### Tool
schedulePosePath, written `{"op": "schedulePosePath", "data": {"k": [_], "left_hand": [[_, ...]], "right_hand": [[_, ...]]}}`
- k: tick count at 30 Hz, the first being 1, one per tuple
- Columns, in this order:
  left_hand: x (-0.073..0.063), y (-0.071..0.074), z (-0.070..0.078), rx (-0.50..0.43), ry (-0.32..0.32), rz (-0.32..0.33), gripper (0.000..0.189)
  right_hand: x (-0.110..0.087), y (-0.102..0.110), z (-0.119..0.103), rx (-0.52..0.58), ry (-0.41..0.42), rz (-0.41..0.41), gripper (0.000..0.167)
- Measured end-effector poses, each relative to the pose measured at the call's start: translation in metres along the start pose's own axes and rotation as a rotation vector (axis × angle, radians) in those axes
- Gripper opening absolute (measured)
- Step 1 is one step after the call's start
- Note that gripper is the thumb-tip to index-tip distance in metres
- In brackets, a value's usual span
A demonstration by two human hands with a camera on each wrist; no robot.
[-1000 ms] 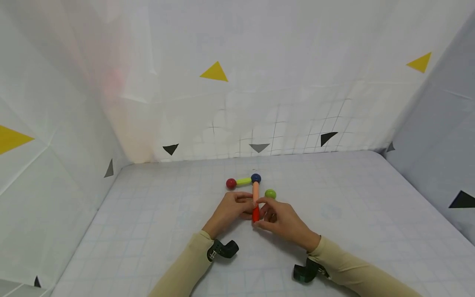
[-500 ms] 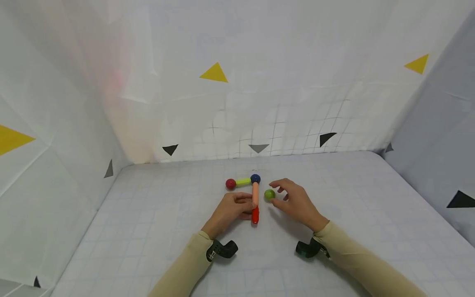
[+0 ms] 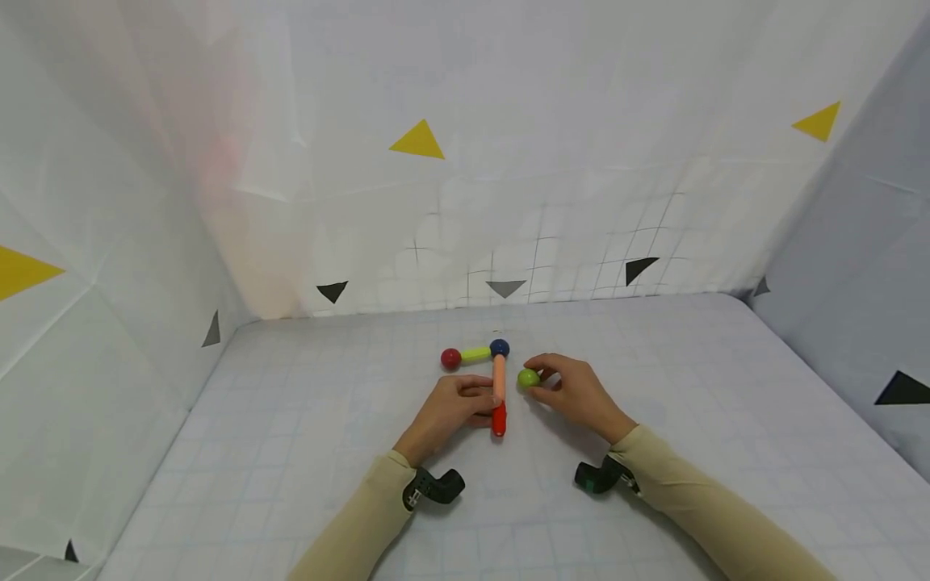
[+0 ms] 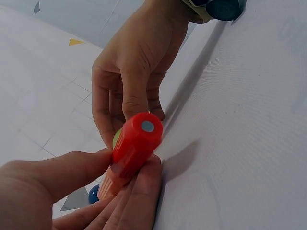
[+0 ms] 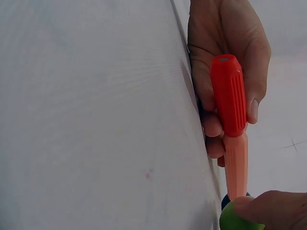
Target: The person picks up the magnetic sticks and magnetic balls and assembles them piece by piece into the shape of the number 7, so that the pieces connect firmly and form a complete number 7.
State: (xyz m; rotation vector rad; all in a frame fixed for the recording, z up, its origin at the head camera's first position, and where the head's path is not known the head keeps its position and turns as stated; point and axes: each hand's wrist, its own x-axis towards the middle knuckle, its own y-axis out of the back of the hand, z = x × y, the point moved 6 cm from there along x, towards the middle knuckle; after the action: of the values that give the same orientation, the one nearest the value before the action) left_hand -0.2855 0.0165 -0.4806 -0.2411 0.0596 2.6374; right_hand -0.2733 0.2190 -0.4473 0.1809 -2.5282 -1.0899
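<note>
My left hand [image 3: 452,405] pinches a ribbed red magnetic rod [image 3: 499,423] between thumb and fingers, near where it meets an orange rod [image 3: 499,375]. The orange rod's far end touches a dark blue ball [image 3: 499,348]. From that ball a yellow-green rod [image 3: 475,354] runs left to a red ball [image 3: 450,359]. Just right of the orange rod, my right hand [image 3: 579,397] pinches a green ball [image 3: 528,378] with its thumb and fingers. In the right wrist view, the thumb presses on the green ball [image 5: 236,219]; the red rod's [image 5: 230,96] near end shows a small metal disc.
All the pieces lie on a white table cover [image 3: 291,452] with a faint grid. Behind it rises a white sheet wall [image 3: 581,202] with yellow and dark triangles. Both wrists wear dark cameras [image 3: 443,486].
My right hand has let go of the red rod, moved right and away from me, and closed its fingers on the green ball. The left hand has kept its place.
</note>
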Motion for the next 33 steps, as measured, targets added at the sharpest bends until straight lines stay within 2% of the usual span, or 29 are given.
{"op": "schedulePosePath", "data": {"k": [8,18,26,33], "left_hand": [[0.000,0.001,-0.002,-0.001,0.012,0.006,0.044],[0.001,0.001,-0.003,-0.023,0.012,0.011,0.042],[-0.001,0.000,-0.004,-0.031,0.003,0.004,0.043],[0.000,0.000,-0.002,-0.030,-0.015,-0.001,0.045]], "right_hand": [[-0.006,0.006,-0.008,0.042,-0.023,0.024,0.034],[-0.017,0.009,-0.027,0.113,0.025,0.048,0.032],[-0.030,0.003,-0.044,0.176,0.087,0.027,0.031],[-0.038,-0.002,-0.057,0.206,0.121,-0.011,0.037]]}}
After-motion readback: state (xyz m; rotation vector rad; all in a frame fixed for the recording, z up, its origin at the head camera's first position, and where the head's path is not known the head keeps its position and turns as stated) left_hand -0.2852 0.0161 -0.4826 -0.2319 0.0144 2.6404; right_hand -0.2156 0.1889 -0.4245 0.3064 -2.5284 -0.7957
